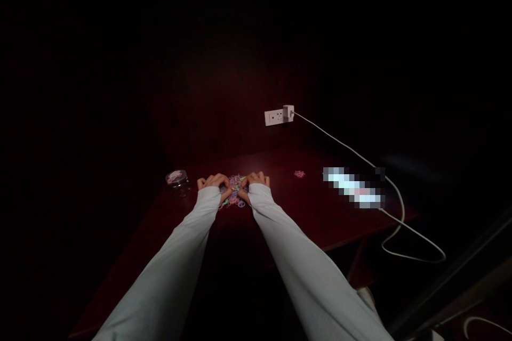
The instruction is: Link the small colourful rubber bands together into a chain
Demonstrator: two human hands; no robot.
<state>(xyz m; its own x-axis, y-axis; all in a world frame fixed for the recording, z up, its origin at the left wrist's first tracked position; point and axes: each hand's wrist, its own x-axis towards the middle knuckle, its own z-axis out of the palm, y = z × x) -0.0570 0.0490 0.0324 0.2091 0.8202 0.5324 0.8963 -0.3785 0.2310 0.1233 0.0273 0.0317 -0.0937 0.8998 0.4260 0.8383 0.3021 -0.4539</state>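
Observation:
A pile of small pastel bands [234, 201], purple, pink and green, lies on the dark red table [304, 218]. My left hand [215, 183] is at the pile's left side, its fingers bent and the thumb near the index finger. My right hand [256, 181] touches the right side of the pile, fingers curled as well. Whatever may be between the fingertips of each hand is too small to make out. A round clear container [176, 177] with pinkish pieces stands left of my left hand. To the right of my right hand lies a little pink heap [299, 174].
A blurred bright device [352, 187] lies on the table's right side. A white cable [344, 145] runs from a plug in the wall socket [274, 117] and loops past the table's right edge. The surroundings are very dark.

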